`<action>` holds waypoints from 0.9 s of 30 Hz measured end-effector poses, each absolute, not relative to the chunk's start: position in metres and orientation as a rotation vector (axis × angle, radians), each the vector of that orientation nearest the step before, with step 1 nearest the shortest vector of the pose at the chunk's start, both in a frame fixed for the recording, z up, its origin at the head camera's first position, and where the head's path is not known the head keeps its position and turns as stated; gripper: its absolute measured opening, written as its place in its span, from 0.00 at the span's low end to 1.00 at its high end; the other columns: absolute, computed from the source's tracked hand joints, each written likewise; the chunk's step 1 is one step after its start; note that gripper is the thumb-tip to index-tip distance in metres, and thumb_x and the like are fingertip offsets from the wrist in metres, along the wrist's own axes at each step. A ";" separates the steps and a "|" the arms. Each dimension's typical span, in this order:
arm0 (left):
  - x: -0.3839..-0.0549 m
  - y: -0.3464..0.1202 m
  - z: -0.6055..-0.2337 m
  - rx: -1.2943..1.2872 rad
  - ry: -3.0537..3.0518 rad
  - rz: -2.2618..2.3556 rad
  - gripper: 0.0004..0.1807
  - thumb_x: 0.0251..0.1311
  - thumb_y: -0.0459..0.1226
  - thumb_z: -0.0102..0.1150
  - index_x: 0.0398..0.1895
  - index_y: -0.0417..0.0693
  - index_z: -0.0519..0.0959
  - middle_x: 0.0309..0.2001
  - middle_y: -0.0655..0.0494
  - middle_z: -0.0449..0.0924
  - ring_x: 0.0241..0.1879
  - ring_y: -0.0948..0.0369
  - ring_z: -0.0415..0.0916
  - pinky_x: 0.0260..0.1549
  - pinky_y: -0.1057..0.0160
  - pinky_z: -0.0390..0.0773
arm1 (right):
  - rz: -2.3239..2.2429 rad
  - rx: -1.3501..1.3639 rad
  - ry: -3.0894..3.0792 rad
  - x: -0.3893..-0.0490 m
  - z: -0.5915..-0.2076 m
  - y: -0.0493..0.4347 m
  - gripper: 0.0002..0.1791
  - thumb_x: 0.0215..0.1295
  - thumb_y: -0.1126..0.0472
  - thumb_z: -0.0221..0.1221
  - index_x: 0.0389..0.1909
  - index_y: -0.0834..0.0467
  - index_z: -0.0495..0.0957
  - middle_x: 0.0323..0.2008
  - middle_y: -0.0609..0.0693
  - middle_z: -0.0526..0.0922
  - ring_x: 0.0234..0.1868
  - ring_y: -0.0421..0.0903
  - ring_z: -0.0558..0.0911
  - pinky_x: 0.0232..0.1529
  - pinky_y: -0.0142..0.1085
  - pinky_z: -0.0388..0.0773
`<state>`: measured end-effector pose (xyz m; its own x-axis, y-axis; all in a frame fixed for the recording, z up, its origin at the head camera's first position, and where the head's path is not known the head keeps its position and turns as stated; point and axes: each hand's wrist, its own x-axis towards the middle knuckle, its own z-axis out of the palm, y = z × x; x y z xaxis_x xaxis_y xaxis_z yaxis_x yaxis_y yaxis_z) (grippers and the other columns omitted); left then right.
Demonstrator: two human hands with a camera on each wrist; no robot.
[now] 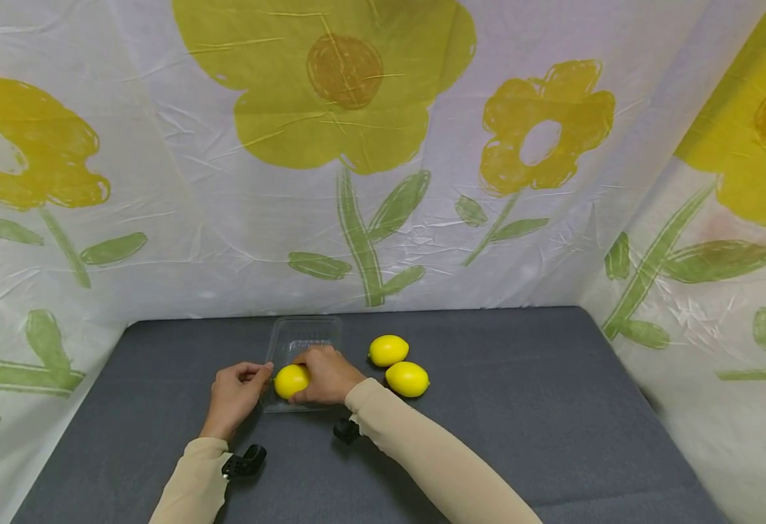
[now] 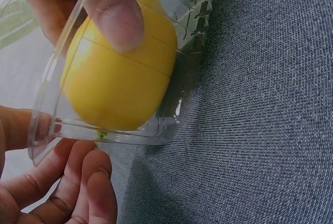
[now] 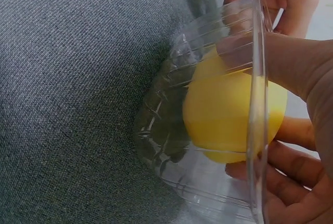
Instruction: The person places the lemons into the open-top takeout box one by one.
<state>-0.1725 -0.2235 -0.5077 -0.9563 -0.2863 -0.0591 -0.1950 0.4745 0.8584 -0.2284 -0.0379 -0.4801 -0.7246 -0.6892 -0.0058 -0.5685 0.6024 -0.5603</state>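
A yellow lemon (image 1: 290, 381) is inside the near part of a clear plastic tray (image 1: 281, 336). My right hand (image 1: 327, 375) grips this lemon, thumb on the near side and fingers on the far side, as the right wrist view also shows with the lemon (image 3: 223, 115) behind the tray's wall. At the tray's left edge, my left hand (image 1: 236, 393) pinches the rim between thumb and fingers; the left wrist view shows those fingers (image 2: 99, 182) at the rim, just beside the lemon's tip.
Two more lemons, one farther back (image 1: 388, 351) and one nearer (image 1: 407, 379), lie right of the tray on the dark grey table (image 1: 540, 407). A white curtain (image 1: 238, 240) with printed flowers hangs behind the table and along its sides.
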 end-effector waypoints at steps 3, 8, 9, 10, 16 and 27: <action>-0.173 -0.224 -0.508 0.436 -2.618 -1.503 0.17 0.71 0.43 0.60 0.41 0.34 0.85 0.31 0.49 0.83 0.30 0.59 0.76 0.27 0.63 0.75 | -0.792 -1.042 2.607 -0.228 -0.480 -0.038 0.28 0.54 0.53 0.78 0.55 0.58 0.84 0.47 0.48 0.85 0.39 0.36 0.81 0.40 0.25 0.76; -0.173 -0.224 -0.509 0.443 -2.618 -1.508 0.17 0.71 0.43 0.60 0.42 0.34 0.85 0.32 0.49 0.84 0.30 0.59 0.77 0.28 0.63 0.75 | -0.783 -1.051 2.614 -0.229 -0.479 -0.038 0.28 0.54 0.52 0.77 0.55 0.59 0.84 0.47 0.48 0.85 0.38 0.36 0.81 0.39 0.25 0.76; -0.173 -0.224 -0.509 0.441 -2.618 -1.509 0.17 0.71 0.43 0.60 0.42 0.34 0.85 0.32 0.49 0.84 0.30 0.59 0.77 0.28 0.63 0.75 | -0.783 -1.053 2.616 -0.229 -0.479 -0.038 0.28 0.54 0.52 0.77 0.55 0.59 0.84 0.47 0.48 0.85 0.38 0.36 0.81 0.39 0.25 0.76; -0.173 -0.224 -0.509 0.440 -2.618 -1.510 0.17 0.71 0.43 0.60 0.42 0.34 0.85 0.32 0.48 0.84 0.30 0.59 0.77 0.28 0.63 0.75 | -0.782 -1.056 2.617 -0.229 -0.479 -0.038 0.28 0.54 0.52 0.77 0.54 0.59 0.84 0.46 0.48 0.85 0.38 0.36 0.81 0.39 0.25 0.76; -0.172 -0.225 -0.510 0.427 -2.626 -1.512 0.18 0.72 0.43 0.60 0.43 0.33 0.85 0.32 0.48 0.84 0.31 0.58 0.77 0.28 0.63 0.75 | -0.774 -1.073 2.603 -0.230 -0.479 -0.037 0.29 0.54 0.52 0.78 0.55 0.59 0.84 0.47 0.48 0.85 0.39 0.36 0.80 0.40 0.25 0.76; -0.173 -0.225 -0.508 0.428 -2.635 -1.511 0.19 0.72 0.44 0.59 0.43 0.34 0.85 0.33 0.48 0.84 0.31 0.58 0.77 0.29 0.62 0.75 | -0.746 -1.088 2.574 -0.233 -0.478 -0.036 0.30 0.54 0.50 0.78 0.56 0.59 0.83 0.47 0.47 0.85 0.39 0.35 0.80 0.41 0.25 0.76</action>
